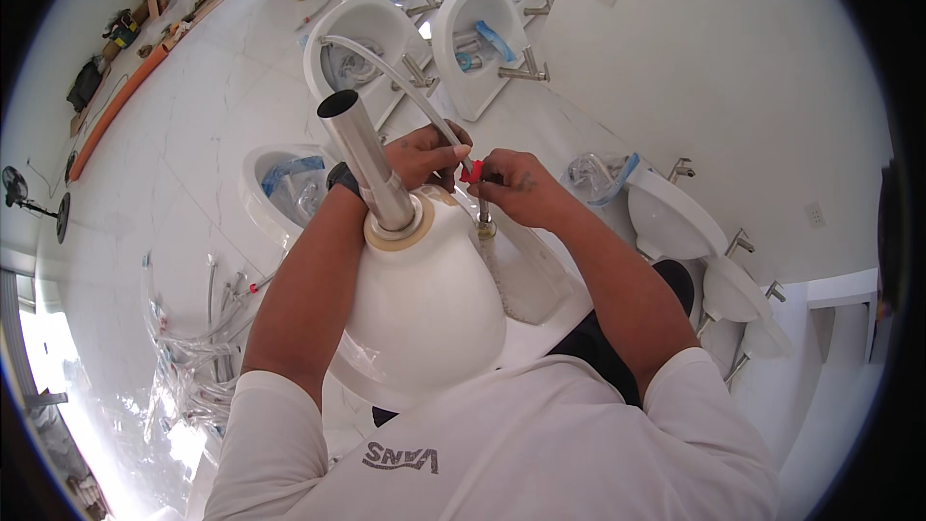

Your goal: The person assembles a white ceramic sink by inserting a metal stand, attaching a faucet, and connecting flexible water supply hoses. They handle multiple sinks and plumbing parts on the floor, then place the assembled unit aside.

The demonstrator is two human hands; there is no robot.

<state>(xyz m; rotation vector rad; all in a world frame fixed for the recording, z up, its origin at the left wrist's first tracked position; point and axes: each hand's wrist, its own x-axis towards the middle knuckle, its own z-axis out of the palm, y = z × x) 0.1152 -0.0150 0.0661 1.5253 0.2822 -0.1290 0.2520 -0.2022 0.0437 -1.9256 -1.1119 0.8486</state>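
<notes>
- I judge the step in hand to be joining or adjusting the hose (391,70) at the metal stem (483,205) of the basin (424,299), which lies upside down in front of the wearer.
- The left hand (424,156) is narrow, with thumb and fingers gripping the hose close to its near end.
- The right hand (526,188) is narrow too, pinching the red piece (472,172) on that end; whether it is a nut or a cap, I cannot tell.
- The red piece sits between the hands, touching the right fingertips, just above the stem; the fingers hide whether the two are joined.
- From there the hose arches far and left, its loose end over a far basin (357,29).
- The steel pipe (371,159) rises from the basin, just beside the left forearm and well left of the right hand.
- To my mind, the next move calls for keeping hose and stem in line, the left hand steadying while the right fingers work the red piece without skewing it.
</notes>
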